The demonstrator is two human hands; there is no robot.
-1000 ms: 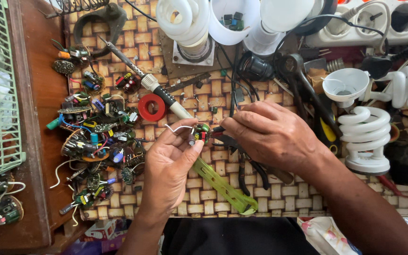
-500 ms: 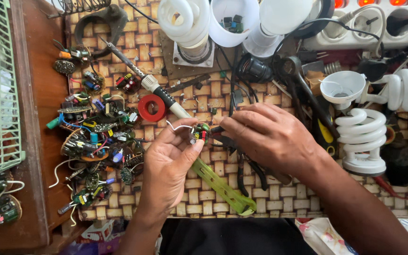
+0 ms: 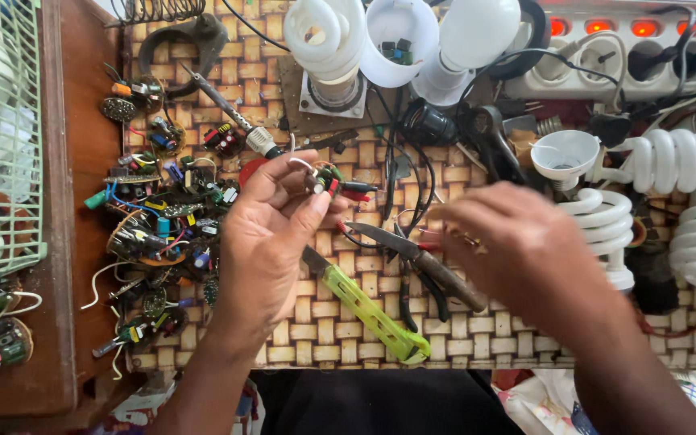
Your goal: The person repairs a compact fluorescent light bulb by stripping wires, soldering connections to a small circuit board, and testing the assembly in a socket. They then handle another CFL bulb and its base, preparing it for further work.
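Since half a second ago the right hand [image 3: 525,250] has pulled away from the left hand [image 3: 271,221], and the two are now well apart; the left one has lifted a little toward the far edge of the worktop [image 3: 477,338]. Its fingers are pinched together on a small circuit board [image 3: 325,179] with white wire leads and red and green parts, held up near the middle of the woven worktop. Blur covers the right hand, which hovers over the right half with fingers loosely curled; whether it grips anything I cannot tell. Between the hands lie dark pliers [image 3: 420,262], tips pointing left, touching neither hand. Just beside them, toward the near edge, a knife with a bright green handle [image 3: 368,310] lies slantwise. Along the left edge a heap of small circuit boards [image 3: 159,221] with coloured components spreads out, and a soldering iron [image 3: 231,113] lies just beyond the left hand. White spiral lamps [image 3: 670,165] crowd the right edge, a white cup [image 3: 396,40] stands at the far edge, and a power strip [image 3: 638,48] with red lit switches sits at the far right corner.
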